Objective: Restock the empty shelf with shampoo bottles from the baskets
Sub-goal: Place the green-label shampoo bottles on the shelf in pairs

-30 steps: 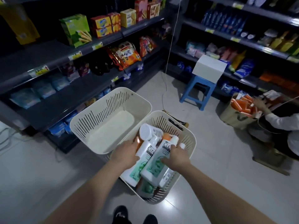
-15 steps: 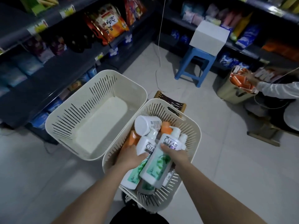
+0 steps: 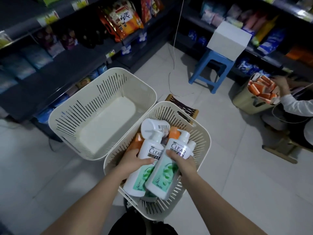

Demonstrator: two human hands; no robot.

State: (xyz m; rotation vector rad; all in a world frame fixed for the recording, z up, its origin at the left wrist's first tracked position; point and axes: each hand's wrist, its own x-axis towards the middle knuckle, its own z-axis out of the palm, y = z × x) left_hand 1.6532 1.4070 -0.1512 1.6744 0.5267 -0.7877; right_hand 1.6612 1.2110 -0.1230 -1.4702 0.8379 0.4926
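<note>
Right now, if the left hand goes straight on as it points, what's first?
The left hand grips the left CLEAR bottle. Pushed on, up and right, it would probably meet the right CLEAR bottle beside it first. Depth is unclear.

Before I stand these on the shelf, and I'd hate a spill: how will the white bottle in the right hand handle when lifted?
The bottle looks stiff: the right hand wraps it without denting it. Its glossy plastic is probably a little slippery. Tall and narrowing toward the pump, it may tip easily once stood upright.
</note>
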